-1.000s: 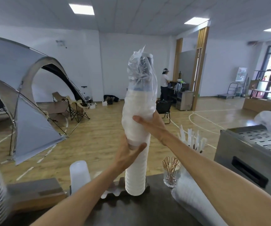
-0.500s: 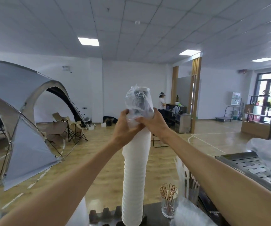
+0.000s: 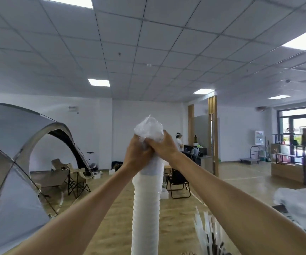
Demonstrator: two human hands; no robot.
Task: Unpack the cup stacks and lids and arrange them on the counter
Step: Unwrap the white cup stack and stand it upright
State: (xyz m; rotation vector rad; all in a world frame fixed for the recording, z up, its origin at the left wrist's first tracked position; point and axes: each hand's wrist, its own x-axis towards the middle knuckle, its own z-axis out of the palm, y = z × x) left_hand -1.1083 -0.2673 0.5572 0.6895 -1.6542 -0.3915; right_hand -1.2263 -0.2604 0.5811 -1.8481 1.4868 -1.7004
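A tall stack of white ribbed disposable cups stands upright in the middle of the view, its foot cut off below the frame, so whether it rests on the counter cannot be seen. Over its top bunches a crumpled clear plastic sleeve, gathered into a peak above the two hands. The left hand and the right hand meet at the top of the stack, touching one another, both closed tight around the gathered plastic, fingers curled into it. The step in hand looks to be stripping the wrapper off upward: the sleeve's lower edge seems to sit just under the hands, with bare cups below it (the film there is blurred, so the exact edge is hard to place). Next, I judge, the plastic must be drawn straight up and clear of the top cup without tilting the column, since nothing but the sleeve steadies it; one hand may need to drop to the cups. A bundle of white paper-wrapped straws stands near the stack's right side.
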